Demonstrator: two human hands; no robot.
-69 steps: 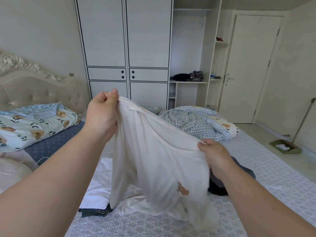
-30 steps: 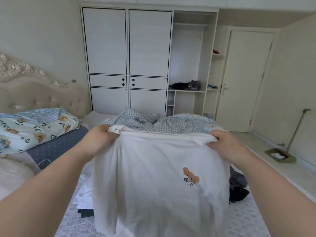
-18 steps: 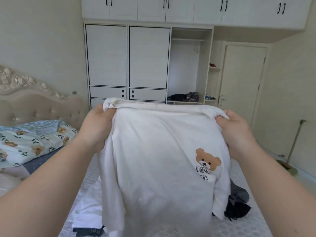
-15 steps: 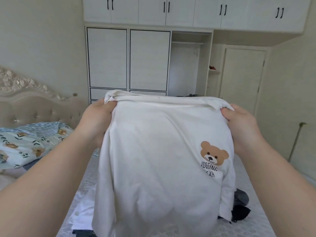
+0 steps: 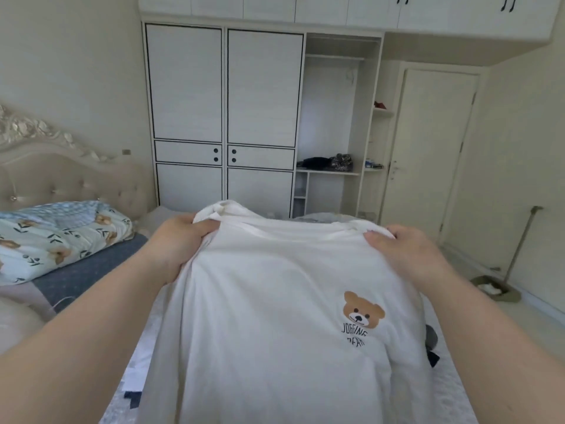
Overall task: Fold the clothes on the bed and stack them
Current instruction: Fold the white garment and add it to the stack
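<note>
White T-shirt (image 5: 275, 301) — bear print (image 5: 363, 310) facing up, held spread above the bed (image 5: 458, 399). Left hand (image 5: 177, 243) grips one shoulder, fingers curled into bunched cloth; right hand (image 5: 406, 252) pinches the other, thumb on top. Change: half a second ago the shirt hung higher before the wardrobe (image 5: 223, 117); it now sits lower and flatter, judged ready to lay down for folding. Edges: the hem falls out of view below the shirt. Room: dark clothes (image 5: 431, 347) right of the shirt, a white garment (image 5: 137, 371) left — little free mattress shows.
</note>
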